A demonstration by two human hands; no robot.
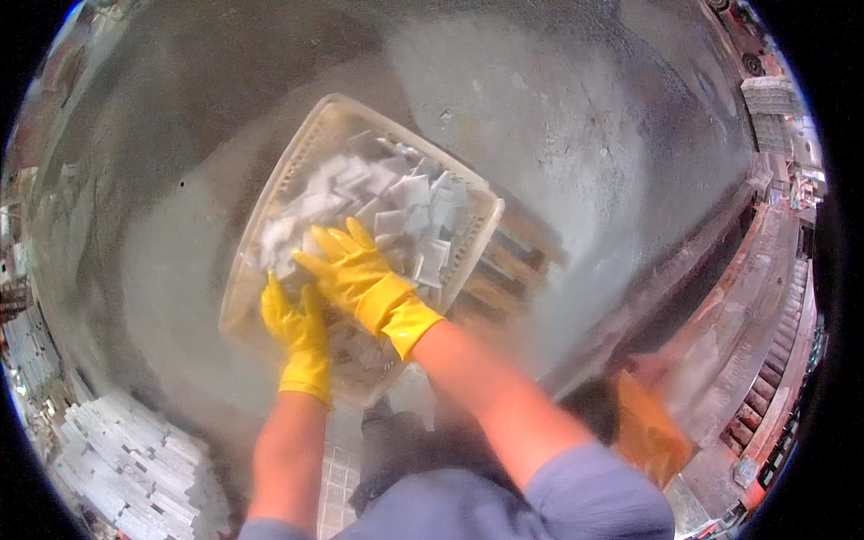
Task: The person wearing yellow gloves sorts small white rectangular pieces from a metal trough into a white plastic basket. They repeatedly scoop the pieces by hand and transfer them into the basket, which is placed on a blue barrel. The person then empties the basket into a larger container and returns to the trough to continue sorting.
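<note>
A cream plastic basket point(270, 193) with a row of small holes along its sides stands tilted in view in front of me. Heaped inside are many flat white tile-like pieces point(360, 180). My left hand point(299, 333), in a yellow rubber glove, reaches into the basket's near left part, fingers apart. In a matching glove, my right hand point(355, 274) lies over the pieces beside it, with its fingers stretched and spread. Both hands touch or nearly touch the heap. Whether any piece sits under the palms is hidden.
Wooden slats of a pallet point(515, 270) show right of the basket. Stacks of pale strips point(135, 468) lie at lower left. An orange-brown panel point(650, 432) is at lower right, near a long bench with rollers point(760, 391). Grey concrete floor point(540, 108) surrounds the basket.
</note>
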